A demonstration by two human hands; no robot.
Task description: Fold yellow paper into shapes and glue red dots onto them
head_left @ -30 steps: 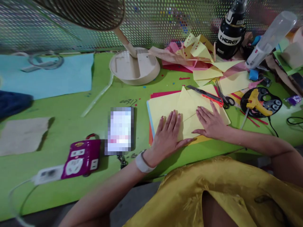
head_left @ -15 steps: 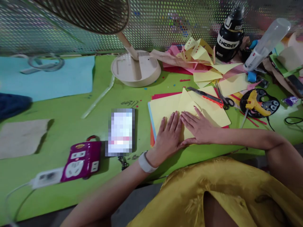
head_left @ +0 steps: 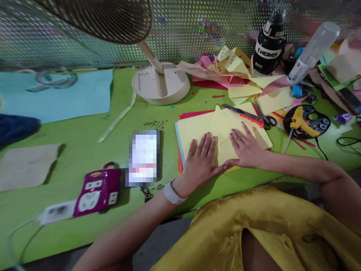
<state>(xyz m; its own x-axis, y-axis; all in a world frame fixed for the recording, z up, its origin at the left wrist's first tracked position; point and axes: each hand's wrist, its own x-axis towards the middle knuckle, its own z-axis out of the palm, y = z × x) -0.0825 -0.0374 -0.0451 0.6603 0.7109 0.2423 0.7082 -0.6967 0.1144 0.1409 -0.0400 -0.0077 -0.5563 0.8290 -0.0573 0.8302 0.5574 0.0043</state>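
Observation:
Both of my hands lie flat on a pale yellow sheet of paper (head_left: 194, 126), which tops a small stack with blue, red and orange edges showing. My left hand (head_left: 200, 160) presses on its left part, fingers stretched forward. On the right part rests my right hand (head_left: 246, 149), fingers extended and thumb reaching toward the left one. Between and ahead of them is a folded, pointed piece of yellow paper (head_left: 218, 118); part of it is hidden by my hands. Beyond my right fingers a box cutter (head_left: 245, 115) with an orange handle lies across the stack, beside scissors (head_left: 265, 114).
To the left are a phone (head_left: 143, 158) with a blurred screen and a purple power socket (head_left: 97, 192). A fan base (head_left: 161, 84) stands behind, near paper scraps (head_left: 231, 71) and a black bottle (head_left: 269, 49). A yellow glue gun (head_left: 303, 122) lies at right.
My right hand has slid rightward over the paper, widening the gap between my hands and baring more of the folded piece. My left hand has stayed nearly in place.

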